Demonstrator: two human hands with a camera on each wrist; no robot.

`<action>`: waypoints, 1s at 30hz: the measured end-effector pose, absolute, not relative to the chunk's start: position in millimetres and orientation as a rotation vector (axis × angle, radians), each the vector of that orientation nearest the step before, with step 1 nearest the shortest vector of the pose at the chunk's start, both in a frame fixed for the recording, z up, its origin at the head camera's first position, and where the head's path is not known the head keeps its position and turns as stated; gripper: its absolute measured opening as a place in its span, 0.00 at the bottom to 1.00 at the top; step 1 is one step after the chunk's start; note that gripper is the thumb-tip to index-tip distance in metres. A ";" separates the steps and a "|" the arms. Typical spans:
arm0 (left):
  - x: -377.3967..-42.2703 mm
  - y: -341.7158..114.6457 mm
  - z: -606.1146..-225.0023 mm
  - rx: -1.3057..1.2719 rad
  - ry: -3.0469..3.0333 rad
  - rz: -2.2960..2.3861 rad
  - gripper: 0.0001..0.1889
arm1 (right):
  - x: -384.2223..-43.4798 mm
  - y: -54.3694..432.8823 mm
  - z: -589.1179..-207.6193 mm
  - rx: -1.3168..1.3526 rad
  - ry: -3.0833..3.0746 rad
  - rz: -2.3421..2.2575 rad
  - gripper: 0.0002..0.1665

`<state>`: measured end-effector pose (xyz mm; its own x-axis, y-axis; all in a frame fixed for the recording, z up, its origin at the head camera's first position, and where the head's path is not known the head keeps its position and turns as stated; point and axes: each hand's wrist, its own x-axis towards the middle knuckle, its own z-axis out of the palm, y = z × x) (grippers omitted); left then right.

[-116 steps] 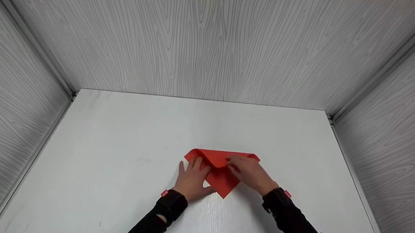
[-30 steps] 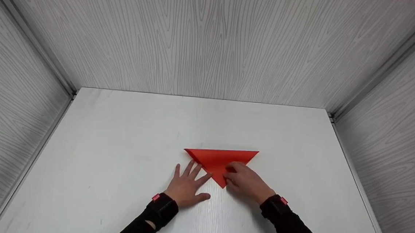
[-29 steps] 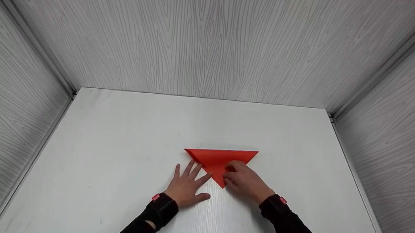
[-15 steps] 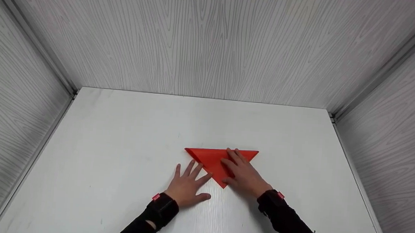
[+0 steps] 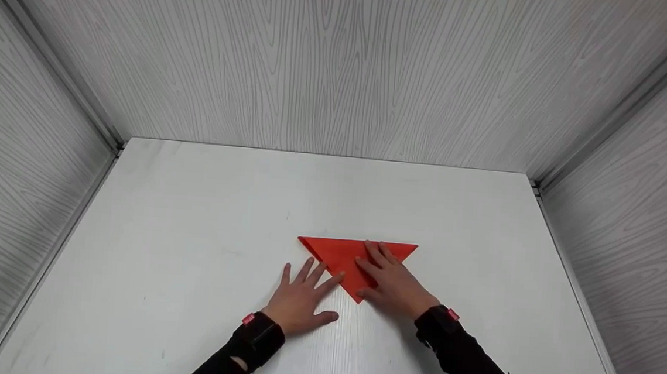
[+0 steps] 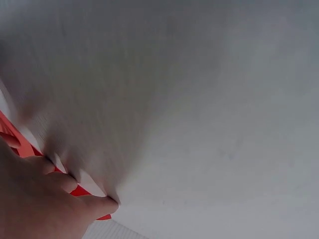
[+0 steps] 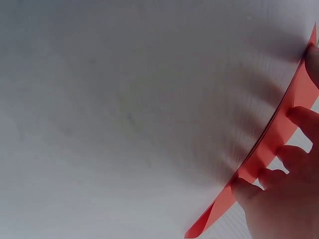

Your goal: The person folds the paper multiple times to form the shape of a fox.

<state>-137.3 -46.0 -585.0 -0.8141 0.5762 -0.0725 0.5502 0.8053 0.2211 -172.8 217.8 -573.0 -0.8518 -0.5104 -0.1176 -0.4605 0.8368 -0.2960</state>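
A sheet of red paper [image 5: 337, 253], folded into a triangle, lies on the white table with its long folded edge at the back and a point toward the person. My left hand [image 5: 297, 306] is spread flat at the paper's left slanting edge, fingertips touching it. On the right half of the sheet rests my right hand [image 5: 397, 284], its fingers stretched toward the back fold. In the right wrist view the fingers of the right hand [image 7: 284, 196] press on the red paper [image 7: 259, 159], whose near corner curls up slightly. The left wrist view shows the left hand [image 6: 45, 199] with red paper behind its fingers.
The white table [image 5: 202, 219] spreads around the paper. A grey wood-grain panel [image 5: 336, 64] stands behind it, with side panels at the left [image 5: 19, 147] and right [image 5: 632, 190].
The raised flap has come down flat over the lower layer, making a triangle. My right hand has gone from bunched fingers to stretched ones across the paper; my left hand has stayed nearly still lately.
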 end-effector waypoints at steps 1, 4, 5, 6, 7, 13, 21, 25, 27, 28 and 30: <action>-137.6 -46.3 -585.2 0.899 2.854 0.296 0.41 | -171.7 217.6 -572.3 -0.754 2.826 -0.380 0.44; -138.1 -46.8 -586.5 0.907 2.848 0.319 0.41 | -169.2 217.0 -570.7 -0.762 2.838 -0.362 0.45; -138.4 -46.9 -586.9 0.909 2.847 0.320 0.41 | -168.5 216.8 -570.6 -0.762 2.840 -0.353 0.45; -138.5 -47.0 -587.2 0.911 2.846 0.322 0.41 | -168.0 216.6 -570.5 -0.760 2.843 -0.345 0.46; -138.7 -47.1 -587.5 0.914 2.846 0.323 0.41 | -167.5 216.4 -570.7 -0.759 2.846 -0.343 0.46; -139.8 -47.9 -587.2 0.918 2.826 0.358 0.41 | -166.1 215.4 -571.5 -0.740 2.839 -0.360 0.46; -139.5 -52.5 -588.3 0.953 2.796 0.345 0.40 | -170.1 218.0 -568.8 -0.776 2.840 -0.353 0.45; -138.1 -54.6 -589.3 0.967 2.799 0.318 0.39 | -172.1 218.5 -567.9 -0.785 2.828 -0.383 0.44; -137.9 -55.5 -588.5 0.967 2.793 0.326 0.38 | -172.4 218.6 -568.4 -0.804 2.826 -0.389 0.43; -137.9 -55.9 -587.7 0.968 2.790 0.334 0.38 | -172.5 218.5 -569.1 -0.812 2.827 -0.385 0.43; -138.3 -56.9 -586.3 0.972 2.786 0.354 0.37 | -172.1 218.1 -570.2 -0.824 2.832 -0.367 0.43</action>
